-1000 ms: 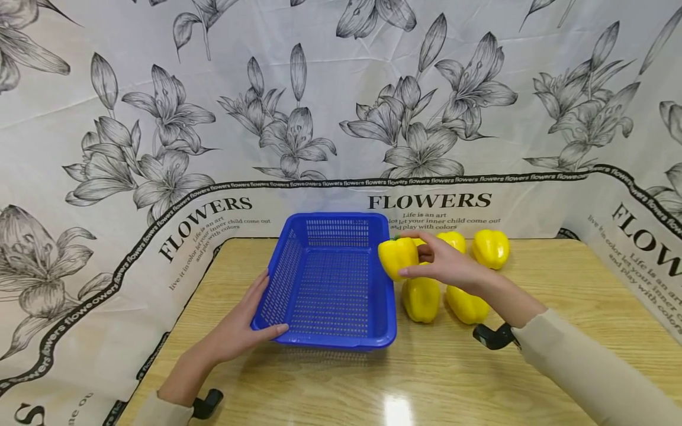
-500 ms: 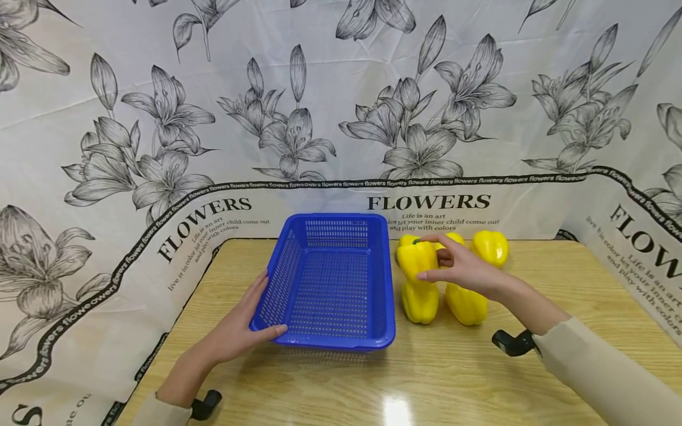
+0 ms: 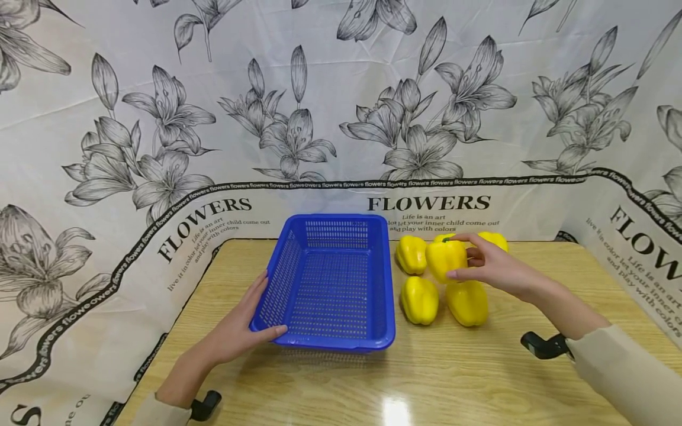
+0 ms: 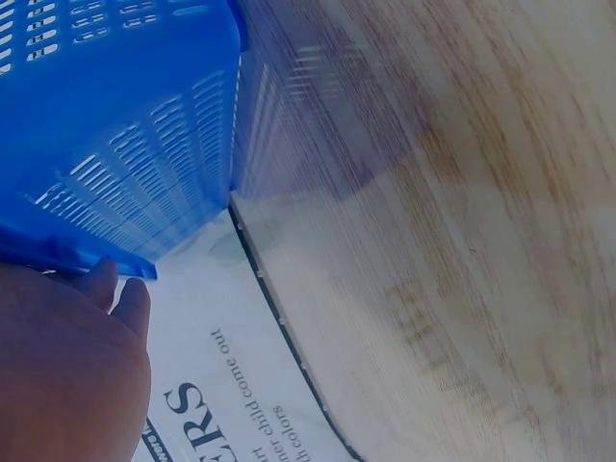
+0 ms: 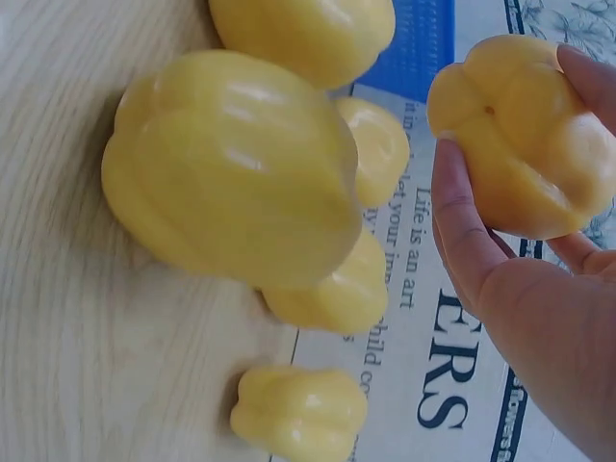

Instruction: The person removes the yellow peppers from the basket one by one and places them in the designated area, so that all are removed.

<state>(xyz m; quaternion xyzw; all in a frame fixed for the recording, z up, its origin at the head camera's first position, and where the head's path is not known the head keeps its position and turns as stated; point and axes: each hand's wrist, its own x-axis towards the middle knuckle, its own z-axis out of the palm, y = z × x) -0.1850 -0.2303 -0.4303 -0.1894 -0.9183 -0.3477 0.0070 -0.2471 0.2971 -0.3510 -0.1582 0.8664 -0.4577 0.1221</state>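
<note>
In the head view my left hand (image 3: 240,328) grips the near left corner of a blue plastic basket (image 3: 388,284), thumb over the rim and fingers along the outer side. The left wrist view has its fingertips at the rim of the same basket (image 4: 106,260). My right hand (image 3: 503,269) holds a yellow bell pepper (image 3: 443,260) between thumb and fingers, green stem up, above the other peppers. From below, the right wrist view catches the held pepper's underside (image 5: 515,164). Bell peppers (image 3: 419,300) stand on the table right of the basket, one partly hidden behind the held pepper.
Several yellow peppers are grouped there, including one at the front right (image 3: 467,303), one at the back left (image 3: 410,254) and one at the back right (image 3: 495,239). A flower-printed cloth (image 3: 319,118) hangs behind the wooden table (image 3: 453,373).
My right hand has moved right with the held pepper, from beside the basket's right rim to over the middle of the pepper group. My left hand and the basket have stayed in place.
</note>
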